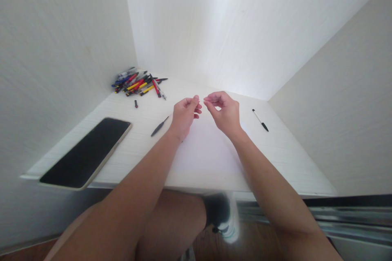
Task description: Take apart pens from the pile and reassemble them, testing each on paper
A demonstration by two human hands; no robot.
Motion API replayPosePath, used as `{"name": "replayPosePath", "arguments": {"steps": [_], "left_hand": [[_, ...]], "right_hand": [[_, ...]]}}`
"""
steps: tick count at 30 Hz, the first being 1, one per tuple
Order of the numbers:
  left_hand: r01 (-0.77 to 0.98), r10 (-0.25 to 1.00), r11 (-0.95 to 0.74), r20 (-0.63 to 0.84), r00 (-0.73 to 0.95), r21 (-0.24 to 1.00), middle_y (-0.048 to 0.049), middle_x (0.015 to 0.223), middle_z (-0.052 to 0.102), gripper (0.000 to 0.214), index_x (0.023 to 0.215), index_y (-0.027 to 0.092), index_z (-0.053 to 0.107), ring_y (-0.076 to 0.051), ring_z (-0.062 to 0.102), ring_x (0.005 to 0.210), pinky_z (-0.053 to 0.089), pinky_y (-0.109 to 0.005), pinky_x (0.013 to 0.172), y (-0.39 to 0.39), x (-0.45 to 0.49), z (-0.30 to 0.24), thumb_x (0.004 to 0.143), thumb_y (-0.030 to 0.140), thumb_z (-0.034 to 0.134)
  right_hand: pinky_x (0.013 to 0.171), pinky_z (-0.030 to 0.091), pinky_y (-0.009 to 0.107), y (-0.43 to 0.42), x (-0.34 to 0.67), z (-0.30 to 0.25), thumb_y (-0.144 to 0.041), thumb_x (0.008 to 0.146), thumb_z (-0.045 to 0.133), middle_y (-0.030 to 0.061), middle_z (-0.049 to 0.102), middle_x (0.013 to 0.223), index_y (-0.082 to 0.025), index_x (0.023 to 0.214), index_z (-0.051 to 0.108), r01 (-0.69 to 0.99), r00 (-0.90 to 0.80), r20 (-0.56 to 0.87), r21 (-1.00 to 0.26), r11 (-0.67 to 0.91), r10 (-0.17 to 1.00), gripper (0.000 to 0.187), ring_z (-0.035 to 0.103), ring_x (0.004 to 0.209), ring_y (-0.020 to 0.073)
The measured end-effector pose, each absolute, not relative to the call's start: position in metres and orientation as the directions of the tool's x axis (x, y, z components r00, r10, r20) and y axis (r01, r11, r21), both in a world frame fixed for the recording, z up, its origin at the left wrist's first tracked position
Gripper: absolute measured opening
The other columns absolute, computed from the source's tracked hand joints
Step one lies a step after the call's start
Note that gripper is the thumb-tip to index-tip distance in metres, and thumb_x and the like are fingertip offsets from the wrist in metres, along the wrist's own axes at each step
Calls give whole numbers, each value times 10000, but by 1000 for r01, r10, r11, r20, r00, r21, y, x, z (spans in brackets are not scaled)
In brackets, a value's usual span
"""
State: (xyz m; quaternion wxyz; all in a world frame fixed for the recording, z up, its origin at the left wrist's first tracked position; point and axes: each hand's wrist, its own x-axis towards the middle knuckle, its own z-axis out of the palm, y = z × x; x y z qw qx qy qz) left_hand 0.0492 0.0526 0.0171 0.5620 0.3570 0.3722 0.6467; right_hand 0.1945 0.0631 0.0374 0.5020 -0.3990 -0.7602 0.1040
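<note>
My left hand (183, 117) and my right hand (227, 113) meet fingertip to fingertip above a sheet of white paper (208, 153). Each pinches thumb against finger. Something thin and pale shows faintly between the two pinches, too small to name. Left of my left wrist lies a dark, pointed pen part (159, 127) with a thin end. Over to the right, apart from my right hand, rests a slim white stick with a black end (261, 121), like a pen piece.
A heap of pens (137, 83) in several colours fills the back left corner. Before it lies a small dark piece with a red end (136, 104). A large phone (87, 153) sits at the left front edge. Pale walls (196, 28) enclose the desk (284, 163).
</note>
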Motion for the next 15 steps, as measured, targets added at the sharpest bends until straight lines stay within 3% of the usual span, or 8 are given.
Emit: {"name": "replayPosePath", "arguments": {"steps": [8,15], "left_hand": [[-413,990,-126,85,-116,902,-48,775,701,252,774,151,682,-111,600,645,433,-234,561,53,51,14,892,359,760],[-398,992,-126,102,-81,909,-71,800,734,228,801,148,727,-125,612,652,432,-246,564,50,51,15,859,357,796]], "right_hand": [[873,610,396,74,201,31,-336,902,713,42,775,990,-235,1006,658,433,-101,608,-686,585,787,155,746,901,192],[806,615,374,75,202,39,-304,845,753,37,772,893,-221,954,644,325,-65,539,-784,529,840,175,737,797,177]]}}
